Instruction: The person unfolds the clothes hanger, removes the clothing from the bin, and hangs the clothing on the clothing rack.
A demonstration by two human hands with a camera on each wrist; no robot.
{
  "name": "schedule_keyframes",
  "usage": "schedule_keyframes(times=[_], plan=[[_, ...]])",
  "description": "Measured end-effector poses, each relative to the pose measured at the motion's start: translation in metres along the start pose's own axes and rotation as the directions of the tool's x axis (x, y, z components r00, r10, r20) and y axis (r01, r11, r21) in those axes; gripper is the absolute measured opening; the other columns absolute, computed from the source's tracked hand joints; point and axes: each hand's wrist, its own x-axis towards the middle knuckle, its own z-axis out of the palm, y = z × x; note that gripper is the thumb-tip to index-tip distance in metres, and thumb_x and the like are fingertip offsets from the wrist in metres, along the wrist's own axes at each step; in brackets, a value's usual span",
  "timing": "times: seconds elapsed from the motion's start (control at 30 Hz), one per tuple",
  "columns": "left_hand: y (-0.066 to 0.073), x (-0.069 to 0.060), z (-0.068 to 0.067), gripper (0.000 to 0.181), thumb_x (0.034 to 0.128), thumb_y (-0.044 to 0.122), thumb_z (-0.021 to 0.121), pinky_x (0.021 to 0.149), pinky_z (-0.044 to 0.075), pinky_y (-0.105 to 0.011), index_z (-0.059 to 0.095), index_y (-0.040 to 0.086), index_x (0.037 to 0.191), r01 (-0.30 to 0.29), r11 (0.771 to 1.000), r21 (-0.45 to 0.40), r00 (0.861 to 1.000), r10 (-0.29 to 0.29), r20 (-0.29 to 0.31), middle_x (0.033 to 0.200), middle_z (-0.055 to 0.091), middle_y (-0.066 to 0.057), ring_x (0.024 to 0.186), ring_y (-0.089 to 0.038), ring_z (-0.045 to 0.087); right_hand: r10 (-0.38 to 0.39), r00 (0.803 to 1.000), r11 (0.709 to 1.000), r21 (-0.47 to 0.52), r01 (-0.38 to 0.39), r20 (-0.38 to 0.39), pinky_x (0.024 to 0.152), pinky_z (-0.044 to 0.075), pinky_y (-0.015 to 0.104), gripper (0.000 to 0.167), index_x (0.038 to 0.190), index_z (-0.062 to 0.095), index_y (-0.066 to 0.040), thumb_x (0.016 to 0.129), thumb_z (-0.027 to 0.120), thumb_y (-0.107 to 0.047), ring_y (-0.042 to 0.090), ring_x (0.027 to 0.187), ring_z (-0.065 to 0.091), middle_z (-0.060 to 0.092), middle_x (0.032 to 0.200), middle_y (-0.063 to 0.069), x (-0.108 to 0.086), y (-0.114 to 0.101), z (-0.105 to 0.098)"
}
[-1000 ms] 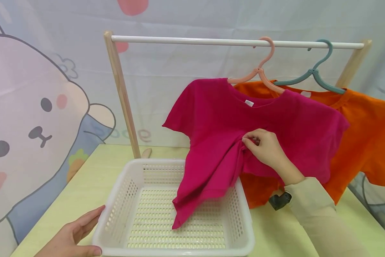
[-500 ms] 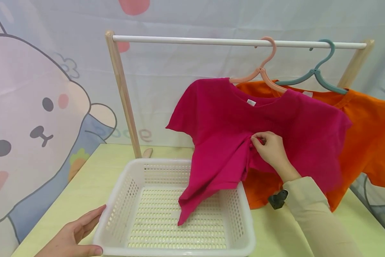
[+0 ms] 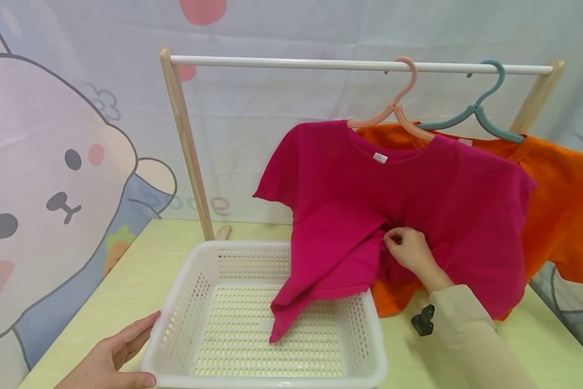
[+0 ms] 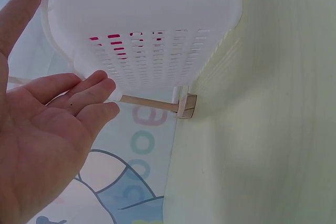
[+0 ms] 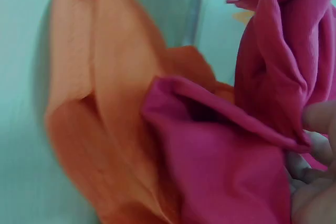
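Observation:
A magenta T-shirt hangs on a pink hanger from the rack's white rail. My right hand pinches its lower front, where the cloth is bunched. In the right wrist view, the fingers grip a fold of the magenta cloth. The shirt's lower left corner droops over a white plastic basket. My left hand rests against the basket's left side, thumb near the front corner. The left wrist view shows the left hand's fingers extended along the basket's outside.
Behind the magenta shirt, an orange T-shirt hangs on a teal hanger. The wooden rack post stands behind the basket's left side. All this is on a pale yellow table before a printed cloth backdrop.
My right hand has moved right and then down, still at the shirt's lower front. The bunched front has dropped and spread a little. The left hand stays by the basket.

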Motion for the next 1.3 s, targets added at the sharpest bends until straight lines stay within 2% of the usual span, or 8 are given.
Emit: schedule_keyframes(times=[0.07, 0.2, 0.37, 0.5, 0.73, 0.93, 1.13, 1.3], plan=[[0.0, 0.0, 0.0, 0.082, 0.0844, -0.007, 0.068, 0.093, 0.041, -0.01, 0.031, 0.032, 0.148, 0.003, 1.0, 0.002, 1.0, -0.003, -0.001, 0.142, 0.043, 0.025, 0.126, 0.013, 0.038, -0.011, 1.0, 1.0, -0.008, 0.011, 0.016, 0.074, 0.049, 0.04, 0.014, 0.091, 0.07, 0.004, 0.089, 0.061, -0.007, 0.031, 0.083, 0.061, 0.066, 0.092, 0.02, -0.001, 0.003, 0.001], [0.001, 0.0, 0.001, 0.08, 0.0857, -0.006, 0.067, 0.092, 0.042, -0.012, 0.033, 0.036, 0.145, 0.03, 0.999, -0.023, 1.0, -0.029, 0.006, 0.142, 0.043, 0.025, 0.126, 0.012, 0.038, -0.042, 0.999, 0.999, -0.008, 0.042, -0.003, 0.073, 0.048, 0.041, 0.014, 0.089, 0.07, 0.004, 0.088, 0.062, -0.007, 0.031, 0.08, 0.06, 0.066, 0.089, 0.02, -0.001, -0.002, -0.004], [0.002, 0.0, 0.001, 0.08, 0.0862, -0.006, 0.066, 0.092, 0.043, -0.013, 0.033, 0.039, 0.143, 0.035, 0.999, -0.038, 0.999, -0.034, 0.011, 0.142, 0.043, 0.024, 0.126, 0.012, 0.039, -0.089, 0.995, 0.995, 0.042, 0.09, -0.04, 0.072, 0.05, 0.037, 0.014, 0.094, 0.07, 0.003, 0.089, 0.063, -0.008, 0.03, 0.08, 0.063, 0.065, 0.093, 0.019, 0.001, -0.023, -0.015], [0.003, 0.0, 0.001, 0.079, 0.0866, -0.005, 0.066, 0.093, 0.042, -0.012, 0.033, 0.037, 0.144, 0.044, 0.998, -0.037, 0.999, -0.043, 0.011, 0.142, 0.043, 0.025, 0.126, 0.012, 0.039, -0.164, 0.986, 0.98, 0.11, 0.167, -0.034, 0.076, 0.054, 0.038, 0.016, 0.099, 0.069, 0.004, 0.089, 0.065, -0.008, 0.028, 0.083, 0.064, 0.065, 0.097, 0.016, 0.001, -0.043, -0.019], [0.003, 0.0, 0.001, 0.079, 0.087, -0.005, 0.066, 0.092, 0.042, -0.013, 0.031, 0.035, 0.146, 0.043, 0.998, -0.036, 0.999, -0.043, 0.015, 0.143, 0.043, 0.024, 0.127, 0.012, 0.039, -0.312, 0.95, 0.931, 0.202, 0.305, 0.008, 0.083, 0.053, 0.046, 0.022, 0.105, 0.067, 0.0, 0.087, 0.071, -0.01, 0.03, 0.094, 0.062, 0.065, 0.103, 0.013, -0.005, -0.07, -0.013], [0.002, 0.0, 0.001, 0.081, 0.086, -0.006, 0.066, 0.093, 0.042, -0.012, 0.031, 0.033, 0.147, 0.022, 0.999, -0.026, 1.0, -0.022, 0.012, 0.143, 0.043, 0.024, 0.126, 0.011, 0.039, -0.408, 0.906, 0.896, 0.241, 0.374, 0.111, 0.088, 0.049, 0.048, 0.033, 0.109, 0.067, -0.004, 0.081, 0.078, -0.016, 0.029, 0.107, 0.055, 0.061, 0.111, 0.007, -0.01, -0.08, 0.003], [0.0, 0.0, 0.002, 0.085, 0.0834, -0.009, 0.068, 0.094, 0.039, -0.009, 0.028, 0.02, 0.152, -0.031, 0.999, 0.028, 0.999, 0.031, -0.008, 0.143, 0.042, 0.024, 0.127, 0.011, 0.039, -0.427, 0.875, 0.897, 0.231, 0.377, 0.23, 0.092, 0.047, 0.047, 0.043, 0.112, 0.068, -0.007, 0.076, 0.083, -0.025, 0.026, 0.114, 0.047, 0.055, 0.116, 0.005, -0.014, -0.078, 0.015], [0.0, -0.001, 0.001, 0.083, 0.085, -0.008, 0.067, 0.094, 0.04, -0.01, 0.028, 0.024, 0.152, -0.02, 1.0, -0.006, 1.0, 0.02, 0.011, 0.144, 0.042, 0.023, 0.127, 0.011, 0.038, -0.424, 0.867, 0.903, 0.196, 0.383, 0.263, 0.093, 0.045, 0.046, 0.048, 0.113, 0.068, -0.008, 0.073, 0.085, -0.028, 0.026, 0.114, 0.045, 0.055, 0.117, 0.006, -0.014, -0.074, 0.02]])
